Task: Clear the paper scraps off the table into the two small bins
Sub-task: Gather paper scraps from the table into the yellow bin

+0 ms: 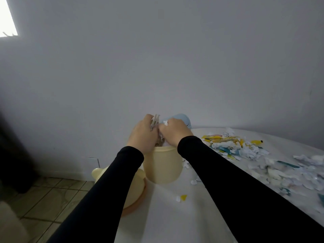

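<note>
I have one view only, a wide-angle camera worn on the head. It faces forward and slightly down, so the plain grey wall (157,58) fills the upper two thirds. The round white table (175,225) runs off the bottom and right edges. Both black-sleeved forearms (228,172) reach in from below, close to the lens. Tan floor tiles (52,199) show lower left. With no second view, nothing overlaps.

Your left hand (142,133) and right hand (173,131) cover the mouth of the pale yellow plastic bin (162,165), hiding its contents. The rounded light blue bin (183,118) behind them shows only its top. The picture's right edge cuts off the blurred spread of torn paper scraps (280,165).
</note>
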Available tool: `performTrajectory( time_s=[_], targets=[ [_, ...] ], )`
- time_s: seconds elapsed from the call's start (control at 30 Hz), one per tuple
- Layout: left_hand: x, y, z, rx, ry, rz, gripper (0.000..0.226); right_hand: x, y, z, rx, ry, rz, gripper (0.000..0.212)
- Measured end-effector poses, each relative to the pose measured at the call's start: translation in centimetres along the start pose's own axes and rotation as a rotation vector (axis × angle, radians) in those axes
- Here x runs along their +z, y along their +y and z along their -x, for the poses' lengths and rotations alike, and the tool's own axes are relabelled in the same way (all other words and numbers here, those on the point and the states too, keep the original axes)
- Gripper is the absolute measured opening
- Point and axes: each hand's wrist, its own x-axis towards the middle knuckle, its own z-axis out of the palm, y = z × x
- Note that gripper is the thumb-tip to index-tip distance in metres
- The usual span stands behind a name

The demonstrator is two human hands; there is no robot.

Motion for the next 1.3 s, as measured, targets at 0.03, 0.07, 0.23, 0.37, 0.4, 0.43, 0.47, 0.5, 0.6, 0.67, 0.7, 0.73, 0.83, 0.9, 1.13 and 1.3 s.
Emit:
performTrajectory(
  time_s=[0.03, 0.07, 0.23, 0.37, 0.4, 0.43, 0.47, 0.5, 0.6, 0.67, 0.7, 0.73, 0.83, 0.9, 1.13, 1.3],
  targets=[
    [0.0, 0.1, 0.1, -0.002, 0.009, 0.001, 0.013, 0.0, 0.0, 0.0, -0.004, -0.012, 0.014, 0.030],
    [-0.1, 0.2, 0.2, -0.007, 0.016, 0.006, 0.014, 0.1, 0.0, 0.0, -0.017, -0.020, 0.026, 0.033],
    [-0.3, 0.2, 0.5, -0.037, 0.037, 0.151, 0.032, 0.3, 0.2, 0.2, -0.026, 0.100, -0.228, 0.035],
    [-0.7, 0.3, 0.2, -0.070, 0.075, 0.270, 0.022, 0.2, 0.5, 0.4, -0.079, 0.170, -0.334, 0.033],
    [-0.8, 0.5, 0.2, -0.086, 0.079, 0.305, 0.023, 0.1, 0.6, 0.3, -0.082, 0.181, -0.353, 0.031],
    [-0.8, 0.6, 0.1, -0.097, 0.081, 0.342, 0.025, 0.1, 0.7, 0.1, -0.079, 0.193, -0.375, 0.027],
    [-0.9, 0.9, 0.0, -0.101, 0.088, 0.366, 0.027, 0.0, 0.7, 0.1, -0.074, 0.201, -0.395, 0.022],
    [-0.9, 1.2, 0.0, -0.106, 0.095, 0.376, 0.028, -0.1, 0.6, 0.0, -0.069, 0.206, -0.417, 0.019],
    [-0.8, 1.9, 0.1, -0.126, 0.102, 0.385, 0.029, -0.1, 0.4, -0.3, -0.044, 0.219, -0.525, 0.013],
    [-0.6, 2.0, 0.1, -0.137, 0.107, 0.420, 0.027, -0.2, 0.2, -0.4, -0.026, 0.226, -0.578, 0.015],
    [-0.6, 2.1, 0.1, -0.147, 0.116, 0.451, 0.024, -0.2, 0.1, -0.5, -0.024, 0.227, -0.589, 0.020],
    [-0.6, 2.1, 0.0, -0.161, 0.128, 0.482, 0.020, -0.2, 0.0, -0.5, -0.022, 0.221, -0.582, 0.025],
    [-0.6, 2.0, -0.1, -0.210, 0.162, 0.555, 0.021, 0.0, -0.5, -0.7, 0.018, 0.142, -0.566, 0.046],
    [-0.6, 2.0, -0.2, -0.243, 0.166, 0.585, 0.025, -0.1, -0.9, -0.6, 0.074, 0.059, -0.617, 0.051],
    [-0.9, 1.8, -0.2, -0.241, 0.201, 0.490, 0.022, 0.2, -1.2, -0.9, 0.007, 0.034, -0.450, 0.018],
    [-2.7, 2.3, -0.1, -0.032, 0.045, 0.176, 0.018, -1.2, -0.8, -0.8, -0.089, 0.093, -0.492, 0.017]
  ],
)
